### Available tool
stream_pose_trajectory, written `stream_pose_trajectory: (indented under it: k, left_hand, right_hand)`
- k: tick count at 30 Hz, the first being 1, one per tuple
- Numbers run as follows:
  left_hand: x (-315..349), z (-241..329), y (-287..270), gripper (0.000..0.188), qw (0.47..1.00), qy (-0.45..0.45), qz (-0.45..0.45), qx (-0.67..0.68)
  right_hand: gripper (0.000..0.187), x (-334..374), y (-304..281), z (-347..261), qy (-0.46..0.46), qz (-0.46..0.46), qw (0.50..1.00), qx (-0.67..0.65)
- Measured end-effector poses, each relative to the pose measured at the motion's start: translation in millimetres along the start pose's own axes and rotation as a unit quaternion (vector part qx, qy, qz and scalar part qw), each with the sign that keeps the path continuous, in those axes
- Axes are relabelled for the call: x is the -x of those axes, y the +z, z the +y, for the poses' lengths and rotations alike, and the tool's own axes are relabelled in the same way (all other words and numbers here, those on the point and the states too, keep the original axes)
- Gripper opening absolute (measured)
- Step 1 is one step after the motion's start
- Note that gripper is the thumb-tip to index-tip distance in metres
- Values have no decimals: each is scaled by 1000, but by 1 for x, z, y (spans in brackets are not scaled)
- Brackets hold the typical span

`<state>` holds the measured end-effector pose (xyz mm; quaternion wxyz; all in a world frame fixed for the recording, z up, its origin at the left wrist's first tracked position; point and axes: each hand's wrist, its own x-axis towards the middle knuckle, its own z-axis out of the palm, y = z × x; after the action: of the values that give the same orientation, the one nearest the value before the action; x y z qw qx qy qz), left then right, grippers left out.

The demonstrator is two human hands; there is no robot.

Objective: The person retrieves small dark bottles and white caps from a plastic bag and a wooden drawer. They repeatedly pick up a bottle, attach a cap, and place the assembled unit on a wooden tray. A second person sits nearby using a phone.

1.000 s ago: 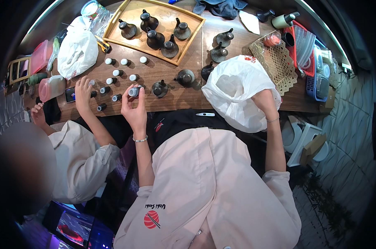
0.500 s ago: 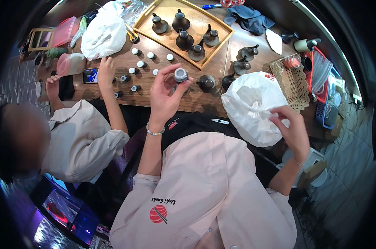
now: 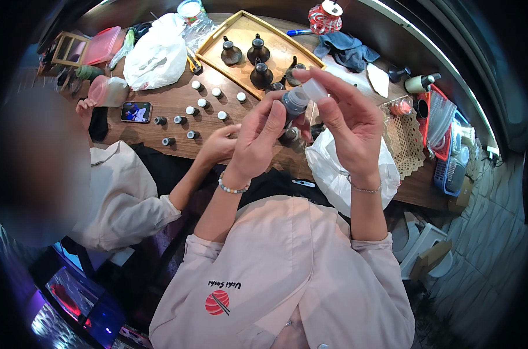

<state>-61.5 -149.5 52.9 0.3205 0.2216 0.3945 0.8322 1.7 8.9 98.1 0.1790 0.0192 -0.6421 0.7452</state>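
Observation:
My left hand [image 3: 255,142] grips a small dark bottle [image 3: 293,102] with a pale grey top, thumb along its side. Close against that top, my right hand [image 3: 357,128] pinches a translucent white cap [image 3: 314,91] between thumb and fingers. Whether the cap touches the bottle I cannot tell. A white plastic bag [image 3: 328,166] lies beneath my right wrist. Left of my hands stand several small dark bottles [image 3: 192,134], and farther back several with white caps [image 3: 217,92].
A wooden tray [image 3: 217,65] holds several dark, narrow-necked flasks [image 3: 261,75]. At left a co-worker's hand [image 3: 220,143] reaches close to my left wrist. Near it lies a phone [image 3: 136,112]. A woven basket [image 3: 408,136] and a blue basket [image 3: 450,174] stand at right.
My right hand has come from the white bag up to the bottle and now holds the cap. My left hand has shifted right with the bottle. The co-worker's hand has moved toward me.

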Motion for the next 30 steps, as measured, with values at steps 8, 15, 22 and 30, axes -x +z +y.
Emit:
stream_pose_trajectory:
  k: [8,15,22,30]
  left_hand:
    - [8,10,14,37,999,-36,27,5]
    - [8,21,25,41,992,-113,49,4]
    - [4,31,30,52,978,-181,4,103]
    - [-1,46,36,68,927,-329,33,178]
  right_hand:
    - [33,-3,-5,-8,-12,-68,995,75]
    - [35,-18,-25,-50,-51,-174,937,299]
    - [32,-15,-25,-54,-62,-185,943,270]
    - [51,-26,-23,-66,-161,-230,883,377]
